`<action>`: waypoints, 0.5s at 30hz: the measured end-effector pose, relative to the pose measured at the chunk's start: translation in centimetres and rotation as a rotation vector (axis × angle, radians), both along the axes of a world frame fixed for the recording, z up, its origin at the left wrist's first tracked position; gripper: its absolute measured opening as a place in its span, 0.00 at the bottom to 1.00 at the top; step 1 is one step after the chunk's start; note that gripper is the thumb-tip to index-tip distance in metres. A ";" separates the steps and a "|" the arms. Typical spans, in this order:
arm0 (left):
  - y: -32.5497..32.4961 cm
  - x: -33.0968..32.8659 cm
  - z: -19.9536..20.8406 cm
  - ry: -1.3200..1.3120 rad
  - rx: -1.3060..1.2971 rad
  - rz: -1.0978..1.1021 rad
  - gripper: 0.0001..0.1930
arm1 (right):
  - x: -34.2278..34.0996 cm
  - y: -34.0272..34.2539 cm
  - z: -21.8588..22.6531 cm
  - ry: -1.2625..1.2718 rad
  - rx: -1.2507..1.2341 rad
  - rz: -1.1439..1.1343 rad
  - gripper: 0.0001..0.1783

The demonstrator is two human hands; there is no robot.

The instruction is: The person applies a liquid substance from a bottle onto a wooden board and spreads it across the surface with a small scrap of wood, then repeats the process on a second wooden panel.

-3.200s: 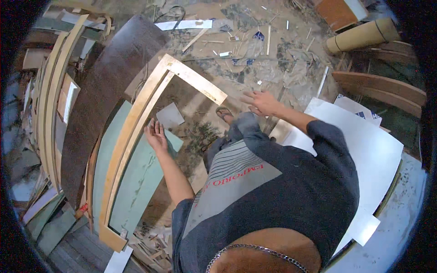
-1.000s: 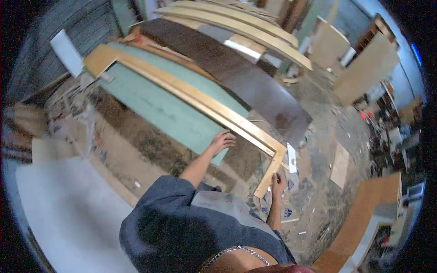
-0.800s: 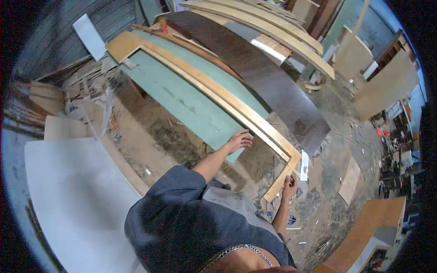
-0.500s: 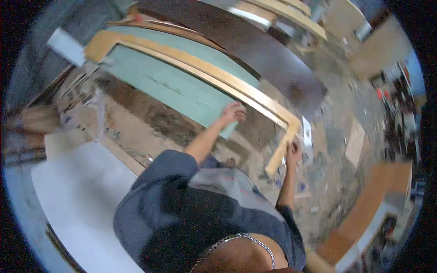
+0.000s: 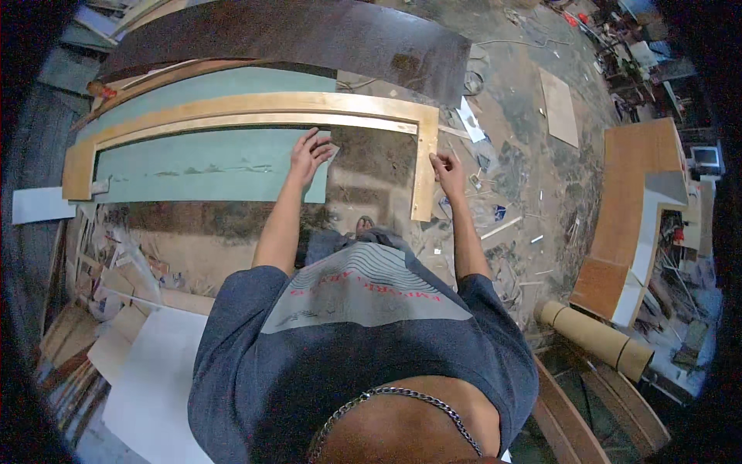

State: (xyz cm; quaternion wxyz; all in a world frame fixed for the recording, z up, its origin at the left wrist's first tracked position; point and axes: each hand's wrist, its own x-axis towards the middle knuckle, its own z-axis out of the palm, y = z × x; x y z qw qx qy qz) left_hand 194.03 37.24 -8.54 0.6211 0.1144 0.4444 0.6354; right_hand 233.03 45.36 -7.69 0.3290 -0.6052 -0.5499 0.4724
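A long pale wooden frame [image 5: 263,104] with a short leg at each end lies across green sheets [image 5: 232,147]. My left hand [image 5: 311,155] is just inside the frame's long bar, above the right end of the nearer green sheet. Its fingers are spread and slightly bent, with nothing visible in them. Beside the outer edge of the frame's right leg [image 5: 424,174], my right hand [image 5: 450,176] has its thumb and fingers drawn together. Whether they grip that edge or something small is hidden.
Behind the frame lies a dark brown panel [image 5: 286,35]. White sheets [image 5: 162,379] are at lower left, a brown cabinet piece [image 5: 638,170] and a cardboard roll [image 5: 595,336] at right. A light board [image 5: 558,108] and scraps litter the floor.
My view has turned, so the frame now lies more level and farther left. Both hands remain near the same parts of the frame; the left fingers show more spread.
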 end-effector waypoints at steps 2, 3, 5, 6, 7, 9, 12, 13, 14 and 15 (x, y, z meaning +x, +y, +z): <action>0.4 0.2 -0.1 -0.019 0.003 -0.005 0.17 | 0.7 0.3 -0.7 0.024 0.025 0.029 0.23; 0.3 -0.1 -0.2 -0.010 0.007 -0.007 0.17 | 0.5 0.2 -0.5 0.021 0.022 0.027 0.23; 0.0 -0.5 -0.5 -0.005 0.011 -0.001 0.18 | -0.5 0.2 1.0 0.084 -0.009 0.076 0.19; -0.3 -0.7 -0.5 -0.005 0.010 0.017 0.18 | -0.8 0.0 1.8 0.081 -0.013 0.082 0.19; -0.2 -0.9 -0.3 -0.003 0.012 0.031 0.18 | -1.0 0.0 2.5 0.068 -0.009 0.064 0.20; -0.5 -0.9 0.0 -0.002 0.015 0.036 0.18 | -1.6 0.1 3.1 0.057 -0.001 0.058 0.21; -0.1 -0.4 1.3 0.029 -0.030 0.035 0.19 | -0.4 1.1 0.9 0.161 -0.071 -0.030 0.16; -0.4 -0.3 1.7 0.054 -0.035 0.044 0.20 | -0.8 0.6 1.5 0.203 -0.007 0.003 0.17; 0.0 0.2 1.7 -0.071 0.037 -0.011 0.24 | 0.9 0.7 0.2 0.060 0.088 0.038 0.17; -0.4 0.0 1.4 -0.030 0.051 0.012 0.24 | -0.3 0.0 1.9 0.025 0.079 0.075 0.17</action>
